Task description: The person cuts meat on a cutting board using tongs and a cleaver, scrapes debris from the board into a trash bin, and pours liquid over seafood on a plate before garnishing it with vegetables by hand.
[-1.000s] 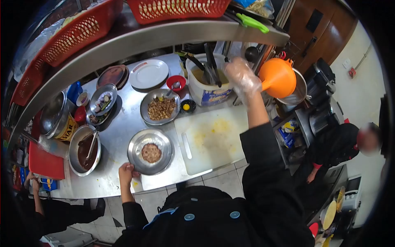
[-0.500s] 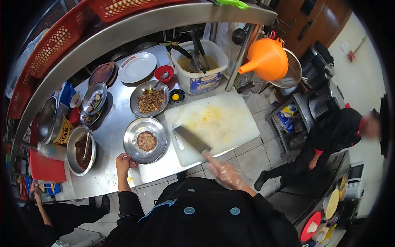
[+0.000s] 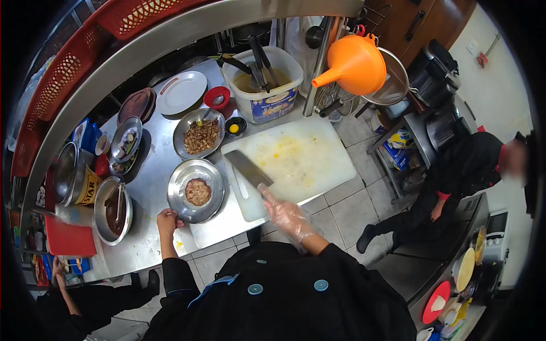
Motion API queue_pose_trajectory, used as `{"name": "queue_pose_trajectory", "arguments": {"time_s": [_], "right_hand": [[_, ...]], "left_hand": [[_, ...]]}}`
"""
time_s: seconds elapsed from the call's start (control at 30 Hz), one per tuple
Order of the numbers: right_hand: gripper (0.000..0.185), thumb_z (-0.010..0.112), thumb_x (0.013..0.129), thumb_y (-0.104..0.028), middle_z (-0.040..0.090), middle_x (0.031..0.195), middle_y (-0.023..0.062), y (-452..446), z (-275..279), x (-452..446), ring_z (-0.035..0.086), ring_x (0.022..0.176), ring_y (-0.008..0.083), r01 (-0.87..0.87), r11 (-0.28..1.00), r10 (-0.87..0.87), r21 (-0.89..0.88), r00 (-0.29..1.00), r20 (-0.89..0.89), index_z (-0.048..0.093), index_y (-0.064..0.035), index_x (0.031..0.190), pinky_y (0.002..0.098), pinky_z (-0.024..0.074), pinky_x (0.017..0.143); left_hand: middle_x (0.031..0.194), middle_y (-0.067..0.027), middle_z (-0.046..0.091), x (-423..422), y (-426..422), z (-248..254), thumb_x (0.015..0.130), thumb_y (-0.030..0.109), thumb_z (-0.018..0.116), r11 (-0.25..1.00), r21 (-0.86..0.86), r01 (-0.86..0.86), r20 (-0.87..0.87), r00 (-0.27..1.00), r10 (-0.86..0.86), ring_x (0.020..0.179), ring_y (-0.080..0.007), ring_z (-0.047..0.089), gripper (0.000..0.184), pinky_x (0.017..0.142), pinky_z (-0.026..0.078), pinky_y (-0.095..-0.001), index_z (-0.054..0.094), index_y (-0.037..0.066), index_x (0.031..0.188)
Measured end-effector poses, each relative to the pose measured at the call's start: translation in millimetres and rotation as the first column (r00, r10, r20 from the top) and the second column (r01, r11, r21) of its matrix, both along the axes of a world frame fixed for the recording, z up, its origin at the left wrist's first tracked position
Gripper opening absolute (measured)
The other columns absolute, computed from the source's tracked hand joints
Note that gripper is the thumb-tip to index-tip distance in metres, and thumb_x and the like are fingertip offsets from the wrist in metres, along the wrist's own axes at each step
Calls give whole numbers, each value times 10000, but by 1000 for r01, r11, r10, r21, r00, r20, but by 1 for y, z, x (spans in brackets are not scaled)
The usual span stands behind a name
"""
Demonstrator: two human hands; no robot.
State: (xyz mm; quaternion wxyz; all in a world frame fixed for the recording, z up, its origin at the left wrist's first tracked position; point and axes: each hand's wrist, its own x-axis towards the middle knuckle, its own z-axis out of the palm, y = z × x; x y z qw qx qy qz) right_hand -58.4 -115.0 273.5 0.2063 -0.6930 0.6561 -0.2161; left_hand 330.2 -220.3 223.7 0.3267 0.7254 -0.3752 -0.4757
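My right hand (image 3: pixel 289 219), in a clear plastic glove, grips a cleaver (image 3: pixel 248 167). The wide blade lies flat-looking over the left part of the white cutting board (image 3: pixel 310 150). My bare left hand (image 3: pixel 169 221) has its fingers curled at the lower left rim of a round metal plate (image 3: pixel 211 211). On that plate lies a browned meat patty (image 3: pixel 198 192). Behind it, a second metal plate (image 3: pixel 180 149) holds chopped brown food (image 3: pixel 200 136) and a spoon. Beside this stands a small black bowl (image 3: pixel 242 121) with an egg yolk (image 3: pixel 234 128).
A white tub (image 3: pixel 272 108) with utensils in liquid stands behind the board. An orange funnel (image 3: pixel 354 65) hangs right of it. At left are a sauce bowl (image 3: pixel 129 213) and a white oval plate (image 3: pixel 182 94). One person (image 3: pixel 455 176) is at right, another (image 3: pixel 74 301) at lower left.
My right hand and the cleaver have shifted left and slightly up, the blade now nearer the board's left edge. My left hand stays at the plate's rim. The view has shifted a little.
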Motion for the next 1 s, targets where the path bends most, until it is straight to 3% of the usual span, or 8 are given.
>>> {"name": "queue_pose_trajectory", "arguments": {"time_s": [0.2, 0.27, 0.33, 0.5, 0.57, 0.63, 0.83, 1.0], "right_hand": [[463, 425, 956, -225, 651, 948, 219, -20, 19, -96, 605, 919, 405, 453, 891, -450, 27, 874, 184, 347, -100, 1395, 443, 496, 758], [449, 430, 957, -258, 646, 913, 230, 1, -10, -75, 610, 844, 428, 276, 904, -191, -325, 944, 270, 365, -164, 1392, 461, 489, 722], [457, 439, 955, -298, 632, 855, 245, 35, 38, -31, 605, 788, 432, 68, 932, -99, 357, 993, 69, 346, -260, 1401, 478, 472, 692], [469, 444, 949, -326, 607, 711, 229, 54, 16, -45, 608, 680, 397, -48, 955, 21, 293, 996, 92, 319, -308, 1401, 498, 456, 591], [450, 407, 956, -357, 615, 745, 228, 48, 15, -70, 604, 711, 414, 351, 881, -375, 317, 927, 16, 325, -310, 1395, 519, 454, 629], [450, 396, 957, -363, 615, 757, 234, 50, 20, -67, 603, 734, 419, 344, 879, -387, 331, 920, 71, 327, -291, 1396, 520, 454, 654], [459, 402, 950, -350, 619, 761, 228, 43, 20, -19, 599, 719, 427, 19, 978, -51, 208, 987, 151, 353, -216, 1386, 509, 468, 662], [454, 431, 943, -315, 619, 779, 231, 18, -7, -93, 587, 705, 434, 299, 954, -301, 33, 943, 144, 376, -198, 1378, 495, 473, 658]], "left_hand": [[652, -108, 589, 4, 2, -4, 860, 41, 522, 1000, -11, -6, -22, 1000, 5, 466, -193, 600, 148, 432, 546, -311, 532, -60, 968], [653, -109, 589, 0, -3, -2, 857, 38, 522, 1000, -18, -13, -16, 1000, 13, 466, -194, 600, 143, 431, 546, -312, 532, -58, 962], [655, -111, 590, 2, -2, -5, 855, 32, 520, 1000, -8, -16, -15, 1000, 16, 465, -195, 600, 140, 427, 545, -311, 531, -59, 960], [690, -122, 591, -1, -3, 1, 846, 27, 530, 1000, 14, -23, 6, 1000, 23, 515, -212, 607, 181, 470, 546, -325, 516, -57, 1006], [755, -144, 596, -9, 8, 9, 830, 20, 550, 999, 40, -18, 24, 1000, 17, 603, -233, 627, 218, 544, 555, -351, 511, -49, 1033], [941, -184, 555, -38, 23, 20, 762, -5, 595, 801, -487, 348, 789, 568, 233, 865, -308, 576, 330, 759, 480, -426, 504, -20, 1078], [1064, -147, 572, -202, 87, 35, 713, -33, 595, 384, -442, 811, 656, 584, -478, 1081, -338, 510, 368, 902, 396, -418, 575, 1, 1079], [1073, -126, 573, -210, 91, 38, 705, -3, 624, 373, -344, 862, 748, 491, -446, 1128, -306, 499, 364, 921, 375, -425, 587, 17, 1066]]}}
